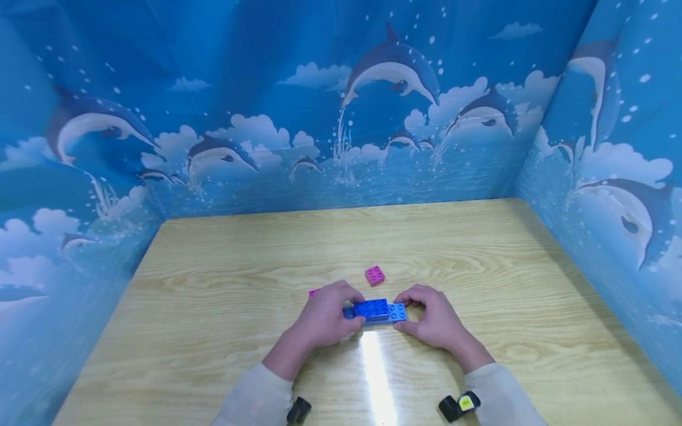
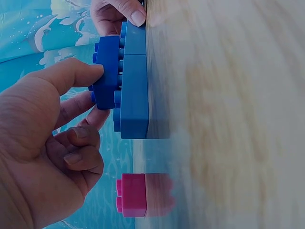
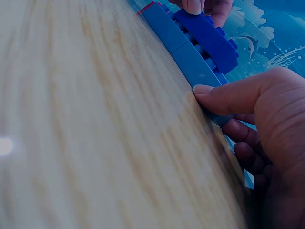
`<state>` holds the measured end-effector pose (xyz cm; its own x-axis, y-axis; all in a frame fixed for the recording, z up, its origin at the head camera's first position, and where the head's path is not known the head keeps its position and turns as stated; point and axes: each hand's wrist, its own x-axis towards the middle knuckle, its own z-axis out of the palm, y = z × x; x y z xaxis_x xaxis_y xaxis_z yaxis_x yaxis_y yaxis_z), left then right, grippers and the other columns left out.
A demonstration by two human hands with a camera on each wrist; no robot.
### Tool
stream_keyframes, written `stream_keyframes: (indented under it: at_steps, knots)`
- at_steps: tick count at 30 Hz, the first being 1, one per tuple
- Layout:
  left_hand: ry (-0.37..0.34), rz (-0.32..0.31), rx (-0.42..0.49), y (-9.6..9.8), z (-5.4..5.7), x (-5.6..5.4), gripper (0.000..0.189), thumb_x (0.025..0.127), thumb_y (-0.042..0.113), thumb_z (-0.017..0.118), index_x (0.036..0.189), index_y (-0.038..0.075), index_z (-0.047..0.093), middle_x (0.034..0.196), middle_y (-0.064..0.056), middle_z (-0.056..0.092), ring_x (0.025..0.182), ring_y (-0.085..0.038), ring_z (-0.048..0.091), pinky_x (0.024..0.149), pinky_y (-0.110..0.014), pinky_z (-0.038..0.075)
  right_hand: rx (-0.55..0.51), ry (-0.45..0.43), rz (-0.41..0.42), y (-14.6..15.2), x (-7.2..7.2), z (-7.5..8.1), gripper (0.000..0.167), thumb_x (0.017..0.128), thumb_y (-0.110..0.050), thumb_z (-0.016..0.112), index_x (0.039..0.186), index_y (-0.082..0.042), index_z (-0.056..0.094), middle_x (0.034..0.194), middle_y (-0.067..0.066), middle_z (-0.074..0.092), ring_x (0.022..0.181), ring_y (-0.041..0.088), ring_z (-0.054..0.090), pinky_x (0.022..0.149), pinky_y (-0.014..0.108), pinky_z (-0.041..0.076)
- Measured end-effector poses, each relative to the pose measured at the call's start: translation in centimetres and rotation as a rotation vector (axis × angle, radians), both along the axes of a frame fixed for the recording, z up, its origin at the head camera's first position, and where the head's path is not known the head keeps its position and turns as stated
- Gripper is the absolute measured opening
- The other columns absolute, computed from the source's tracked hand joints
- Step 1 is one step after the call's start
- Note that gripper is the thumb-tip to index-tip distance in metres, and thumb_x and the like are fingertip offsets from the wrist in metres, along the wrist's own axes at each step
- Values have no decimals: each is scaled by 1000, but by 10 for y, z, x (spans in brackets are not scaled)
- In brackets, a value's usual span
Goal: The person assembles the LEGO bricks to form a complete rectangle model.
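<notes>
Two light blue bricks lie end to end on the table, a longer-looking left one (image 2: 134,102) and a right one (image 1: 397,312). A dark blue brick (image 1: 371,309) sits across their joint, its underside at the tops of their studs, which show in the gap. My left hand (image 1: 326,315) pinches the dark blue brick between thumb and fingers, the other fingers curled beneath in the left wrist view. At the right end, my right hand (image 1: 436,318) grips the right light blue brick, thumb on the near side and fingers on the far side.
Beyond the bricks a small pink brick (image 1: 375,276) with studs up lies on the wooden table (image 1: 224,260). Another pink brick (image 1: 314,292) is partly hidden behind the left hand. Dolphin-print curtains (image 1: 298,130) stand along the back and sides.
</notes>
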<state>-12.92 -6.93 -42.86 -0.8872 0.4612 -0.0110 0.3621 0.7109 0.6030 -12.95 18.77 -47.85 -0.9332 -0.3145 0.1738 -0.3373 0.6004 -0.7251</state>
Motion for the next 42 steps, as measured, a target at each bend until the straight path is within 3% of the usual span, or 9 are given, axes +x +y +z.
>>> stream_keyframes:
  at_steps: [33,42]
  knots:
    - [-4,-30,18,1,-2,-2,32,85,26,78,116,16,73,105,8,60,96,-10,57,85,-31,50,-1,17,7,1,-1,-2,41,66,-18,93,102,-22,73,95,-15,64,93,14,59,85,42,48]
    - [-14,-31,28,0,-4,-3,33,86,29,78,117,16,72,106,9,60,98,-10,57,88,-33,50,-95,18,15,-6,2,10,46,71,-28,92,111,-17,72,107,-15,65,106,14,57,96,47,44]
